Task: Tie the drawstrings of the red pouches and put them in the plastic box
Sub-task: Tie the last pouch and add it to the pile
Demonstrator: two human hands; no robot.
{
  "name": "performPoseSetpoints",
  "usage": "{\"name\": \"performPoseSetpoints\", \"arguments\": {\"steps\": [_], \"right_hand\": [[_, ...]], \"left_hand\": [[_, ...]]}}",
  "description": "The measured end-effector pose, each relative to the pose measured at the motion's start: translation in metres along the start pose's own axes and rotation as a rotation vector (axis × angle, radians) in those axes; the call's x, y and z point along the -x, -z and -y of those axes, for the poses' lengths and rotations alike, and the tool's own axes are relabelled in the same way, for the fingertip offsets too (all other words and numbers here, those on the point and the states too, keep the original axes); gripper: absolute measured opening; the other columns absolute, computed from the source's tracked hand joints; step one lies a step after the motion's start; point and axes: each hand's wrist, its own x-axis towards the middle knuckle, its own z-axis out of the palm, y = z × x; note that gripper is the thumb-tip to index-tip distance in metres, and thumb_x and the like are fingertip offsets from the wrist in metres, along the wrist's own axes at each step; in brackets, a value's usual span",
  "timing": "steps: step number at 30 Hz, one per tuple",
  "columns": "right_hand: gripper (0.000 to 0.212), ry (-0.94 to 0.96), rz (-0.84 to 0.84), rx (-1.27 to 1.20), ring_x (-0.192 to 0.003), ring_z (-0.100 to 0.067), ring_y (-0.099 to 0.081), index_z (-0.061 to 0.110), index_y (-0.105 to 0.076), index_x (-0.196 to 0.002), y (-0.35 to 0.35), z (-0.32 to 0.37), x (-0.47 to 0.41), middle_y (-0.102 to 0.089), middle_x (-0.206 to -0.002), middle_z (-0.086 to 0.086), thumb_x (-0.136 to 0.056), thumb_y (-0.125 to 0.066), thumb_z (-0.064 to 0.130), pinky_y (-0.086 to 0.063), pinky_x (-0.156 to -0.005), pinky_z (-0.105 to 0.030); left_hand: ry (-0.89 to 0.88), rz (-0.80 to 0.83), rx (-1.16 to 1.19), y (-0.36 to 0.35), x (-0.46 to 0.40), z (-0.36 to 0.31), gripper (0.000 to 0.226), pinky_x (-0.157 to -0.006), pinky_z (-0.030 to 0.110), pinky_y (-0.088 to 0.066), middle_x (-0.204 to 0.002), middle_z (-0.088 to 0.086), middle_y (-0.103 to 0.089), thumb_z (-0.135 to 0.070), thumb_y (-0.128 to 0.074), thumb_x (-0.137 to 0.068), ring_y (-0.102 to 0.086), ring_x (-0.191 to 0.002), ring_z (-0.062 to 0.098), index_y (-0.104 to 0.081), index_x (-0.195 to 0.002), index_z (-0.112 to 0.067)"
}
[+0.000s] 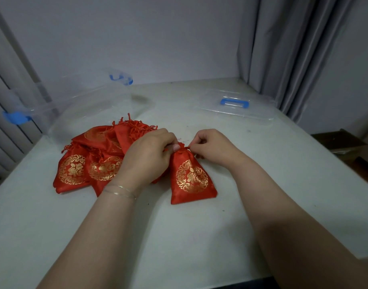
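A red pouch with a gold round emblem [191,178] lies flat on the white table, its gathered neck pointing away from me. My left hand [149,155] pinches the drawstring on the left side of the neck. My right hand [212,146] pinches the drawstring on the right side. A pile of several more red pouches [91,163] lies to the left, partly hidden under my left hand. The clear plastic box [54,105] with blue latches stands at the back left, and I see no pouch inside it.
The box's clear lid [237,107] with a blue handle lies flat at the back right. Grey curtains [293,59] hang at the right and a wall closes the back. A cardboard box [341,142] sits beyond the table's right edge.
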Motion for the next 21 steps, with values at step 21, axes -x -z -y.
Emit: {"name": "performPoseSetpoints", "arguments": {"steps": [21], "right_hand": [[0.021, 0.084, -0.025, -0.152, -0.057, -0.011, -0.052, 0.023, -0.057, -0.072, -0.014, 0.003, 0.004, -0.056, -0.062, 0.001, -0.082, -0.058, 0.003, -0.044, -0.063, -0.029]], "left_hand": [[0.255, 0.052, 0.600, 0.000, -0.001, -0.008, 0.030, -0.067, 0.023, -0.039, -0.080, 0.007, -0.069, -0.025, -0.052, -0.095, -0.054, -0.066, 0.001, -0.065, -0.074, -0.007]]}}
